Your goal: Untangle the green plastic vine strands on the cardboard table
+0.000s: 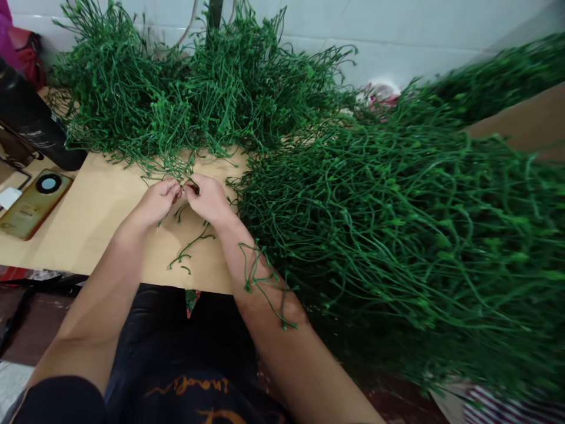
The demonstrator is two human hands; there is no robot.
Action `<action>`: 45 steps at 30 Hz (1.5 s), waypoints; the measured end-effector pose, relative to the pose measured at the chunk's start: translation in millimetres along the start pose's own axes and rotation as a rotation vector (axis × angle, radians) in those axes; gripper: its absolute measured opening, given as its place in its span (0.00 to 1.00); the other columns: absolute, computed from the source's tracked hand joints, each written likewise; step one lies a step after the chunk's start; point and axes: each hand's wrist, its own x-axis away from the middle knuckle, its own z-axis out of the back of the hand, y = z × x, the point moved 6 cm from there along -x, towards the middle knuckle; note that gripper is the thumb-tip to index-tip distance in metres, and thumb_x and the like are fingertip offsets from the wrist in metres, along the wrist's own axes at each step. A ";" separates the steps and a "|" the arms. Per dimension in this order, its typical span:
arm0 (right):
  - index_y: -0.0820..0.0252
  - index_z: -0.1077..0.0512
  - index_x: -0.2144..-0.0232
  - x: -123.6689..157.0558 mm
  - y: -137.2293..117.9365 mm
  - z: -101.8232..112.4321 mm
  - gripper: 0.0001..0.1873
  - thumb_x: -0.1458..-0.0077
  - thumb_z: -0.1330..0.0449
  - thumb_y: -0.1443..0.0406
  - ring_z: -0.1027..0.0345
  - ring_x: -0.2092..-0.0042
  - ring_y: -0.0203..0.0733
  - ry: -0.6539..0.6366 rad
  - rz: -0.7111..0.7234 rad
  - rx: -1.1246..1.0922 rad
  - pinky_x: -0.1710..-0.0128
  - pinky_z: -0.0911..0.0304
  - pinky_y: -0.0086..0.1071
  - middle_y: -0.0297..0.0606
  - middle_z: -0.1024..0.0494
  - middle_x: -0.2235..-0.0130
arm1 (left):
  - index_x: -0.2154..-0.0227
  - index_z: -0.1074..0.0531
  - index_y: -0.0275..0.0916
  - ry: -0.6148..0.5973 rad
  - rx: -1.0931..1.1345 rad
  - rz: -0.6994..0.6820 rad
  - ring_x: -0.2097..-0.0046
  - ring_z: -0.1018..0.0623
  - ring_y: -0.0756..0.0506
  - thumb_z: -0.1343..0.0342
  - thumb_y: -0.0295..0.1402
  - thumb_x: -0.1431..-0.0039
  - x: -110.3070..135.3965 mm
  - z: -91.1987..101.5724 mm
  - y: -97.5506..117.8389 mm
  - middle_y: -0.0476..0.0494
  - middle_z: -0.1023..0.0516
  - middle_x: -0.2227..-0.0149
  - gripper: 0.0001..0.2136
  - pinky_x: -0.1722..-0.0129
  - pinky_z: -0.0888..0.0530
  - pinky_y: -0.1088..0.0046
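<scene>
both hands work close together over the tan worktop point(101, 194), near the front edge of a heaped back pile point(176, 94) of green plastic-looking stems. the left hand point(159, 201) has its fingertips pinched together, and the right hand point(207, 199) is curled with thumb and finger closed, their tips almost meeting; a thin green stem point(190, 179) runs into this grip, though exactly how each finger holds it is too small to tell. just below the hands lies a loose branched sprig point(190, 244), with a short curved scrap point(186, 270) beside its lower end. another sprig point(260, 279) rests across the right forearm. a far larger side pile point(410, 218) spreads to the right of that arm. on the left, a phone point(35, 203) lies camera side up near a tilted black bottle point(37, 121).
</scene>
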 end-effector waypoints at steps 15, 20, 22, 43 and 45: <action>0.58 0.42 0.78 -3.9 3.6 -12.1 0.10 0.45 0.49 0.66 0.48 0.72 0.33 -0.065 0.000 -0.244 0.69 0.47 0.29 0.30 0.42 0.77 | 0.82 0.41 0.39 -0.013 0.200 0.118 0.81 0.49 0.54 0.52 0.30 0.42 10.8 1.6 11.7 0.55 0.47 0.85 0.12 0.81 0.49 0.77; 0.59 0.39 0.76 -1.7 2.7 -14.9 0.10 0.44 0.49 0.63 0.48 0.71 0.33 -0.100 0.072 -0.362 0.68 0.47 0.29 0.30 0.41 0.75 | 0.83 0.41 0.39 -0.017 0.235 0.201 0.82 0.49 0.54 0.50 0.28 0.44 12.4 6.9 7.6 0.55 0.47 0.85 0.13 0.81 0.48 0.77; 0.59 0.38 0.75 -0.9 1.0 -15.4 0.09 0.44 0.49 0.63 0.47 0.71 0.32 -0.103 0.079 -0.379 0.68 0.47 0.29 0.30 0.40 0.75 | 0.84 0.41 0.38 -0.029 0.242 0.192 0.82 0.48 0.55 0.49 0.26 0.44 12.5 6.1 7.7 0.55 0.48 0.85 0.14 0.81 0.47 0.77; 0.56 0.45 0.77 0.8 -2.7 -17.8 0.09 0.47 0.49 0.66 0.50 0.74 0.35 -0.053 -0.006 0.116 0.69 0.48 0.32 0.32 0.41 0.77 | 0.88 0.43 0.38 -0.007 0.069 0.261 0.82 0.46 0.53 0.54 0.24 0.42 13.4 2.7 6.7 0.53 0.45 0.87 0.18 0.78 0.46 0.74; 0.57 0.41 0.75 0.6 -2.6 -20.6 0.06 0.47 0.50 0.65 0.46 0.73 0.37 -0.066 -0.021 0.178 0.68 0.46 0.33 0.34 0.38 0.76 | 0.88 0.43 0.38 0.002 -0.011 0.212 0.81 0.45 0.53 0.53 0.25 0.44 10.0 4.9 1.1 0.53 0.44 0.87 0.18 0.78 0.47 0.74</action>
